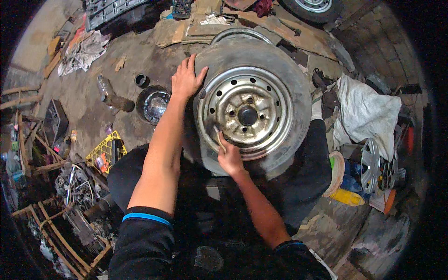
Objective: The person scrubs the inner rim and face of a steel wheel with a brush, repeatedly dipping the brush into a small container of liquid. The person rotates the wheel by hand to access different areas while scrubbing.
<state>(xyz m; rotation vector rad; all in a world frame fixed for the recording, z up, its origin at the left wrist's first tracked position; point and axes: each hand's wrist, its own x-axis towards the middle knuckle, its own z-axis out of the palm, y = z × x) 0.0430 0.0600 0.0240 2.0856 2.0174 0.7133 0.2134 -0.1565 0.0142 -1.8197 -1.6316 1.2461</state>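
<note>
A car wheel lies before me, its silvery steel rim [257, 75] set in a worn grey rubber tyre [299, 91]. Round holes ring the disc, and a dark round centre [247, 116] sits in the middle. My left hand [186, 77] rests on the tyre's upper left side with its fingers spread. At the rim's lower left, my right hand [230, 156] grips a thin light-coloured handle [221, 138]; its head looks blurred, so I cannot tell the kind of tool. The wheel stands between my dark-trousered knees.
To the left are a bowl of liquid [154, 105], a dark cup [141, 81], a plastic bottle [113, 99] and a yellow basket [91, 154]. A whitish cloth [364, 108] and a wheel cover [369, 166] are at the right. Cardboard [308, 36] lies beyond the wheel.
</note>
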